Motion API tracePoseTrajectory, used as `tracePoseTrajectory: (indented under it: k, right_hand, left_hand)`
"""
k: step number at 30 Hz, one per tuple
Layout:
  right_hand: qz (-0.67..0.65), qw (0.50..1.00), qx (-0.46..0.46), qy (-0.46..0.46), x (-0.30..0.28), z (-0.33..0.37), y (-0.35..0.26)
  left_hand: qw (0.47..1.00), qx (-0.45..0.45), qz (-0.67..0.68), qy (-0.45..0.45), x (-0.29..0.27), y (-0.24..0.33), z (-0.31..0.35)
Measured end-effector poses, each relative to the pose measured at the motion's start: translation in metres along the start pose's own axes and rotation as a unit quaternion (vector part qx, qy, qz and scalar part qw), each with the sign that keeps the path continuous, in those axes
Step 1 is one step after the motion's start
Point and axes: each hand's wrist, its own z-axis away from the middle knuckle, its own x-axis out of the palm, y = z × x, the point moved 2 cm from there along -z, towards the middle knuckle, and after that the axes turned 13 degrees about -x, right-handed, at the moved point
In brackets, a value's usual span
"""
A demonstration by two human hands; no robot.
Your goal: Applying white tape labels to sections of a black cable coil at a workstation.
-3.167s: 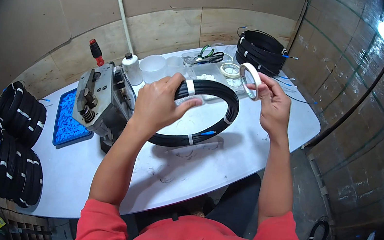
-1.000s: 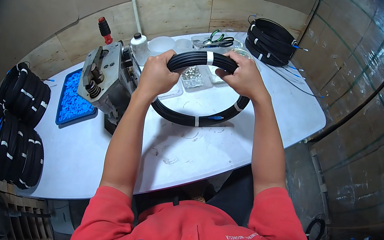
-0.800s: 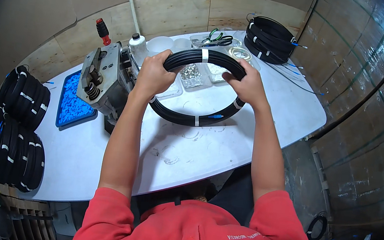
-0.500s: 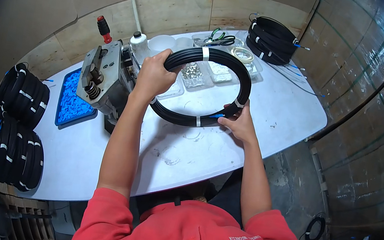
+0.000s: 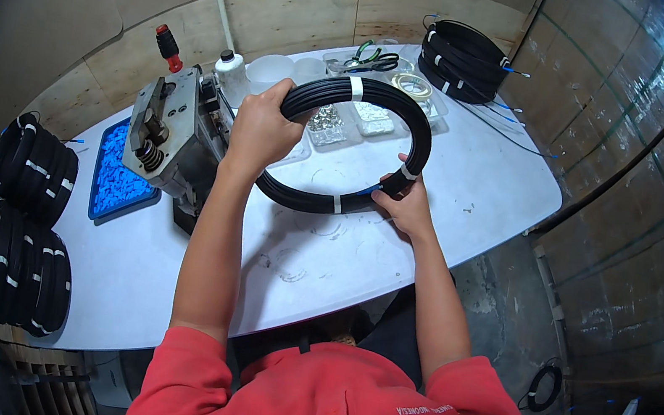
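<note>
Both of my hands hold a coil of black cable (image 5: pixel 309 202) tilted up over the white table. White bands wrap the coil at intervals. At its upper left side, my left hand (image 5: pixel 263 128) is closed around the bundle. My right hand (image 5: pixel 407 208) grips the lower right of the ring, with the thumb on its inner edge beside a small blue piece (image 5: pixel 372 190), partly hidden by that hand. Beyond the coil sit a clear tray of small shiny metal parts (image 5: pixel 328 126) and another clear tray with silvery pieces (image 5: pixel 374 120).
A metal press (image 5: pixel 177 131) stands left of my left arm, beside a blue tray (image 5: pixel 124 216) of small blue pieces. Stacked coils (image 5: pixel 21 274) line the left edge; more coils (image 5: pixel 465 61) stand far right. A white bottle (image 5: pixel 230 68), scissors (image 5: pixel 376 63) and tape roll (image 5: pixel 413 86) sit behind.
My right hand has shifted slightly left along the coil, and its thumb now covers more of the blue piece. The whole view has moved a little; both hands keep their hold.
</note>
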Motion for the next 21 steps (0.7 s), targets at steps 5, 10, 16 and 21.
tracePoseTrajectory:
  k: [5,10,16,21]
  right_hand:
    - [-0.036,0.999,0.01,-0.01,-0.004,0.001,0.008]
    - [-0.069,0.997,-0.016,0.035,-0.004,-0.001,0.007]
    - [0.128,0.952,-0.251,0.124,-0.023,-0.04,-0.042]
    - [0.231,0.908,-0.348,0.013,-0.01,-0.065,-0.133]
  left_hand:
    - [0.999,0.028,0.0,0.015,0.003,0.003,0.003]
    - [1.0,0.022,-0.003,-0.001,0.002,0.003,0.003]
    - [1.0,0.003,-0.004,-0.014,-0.015,0.018,0.001]
    - [0.99,0.022,-0.122,-0.064,-0.02,0.042,-0.009]
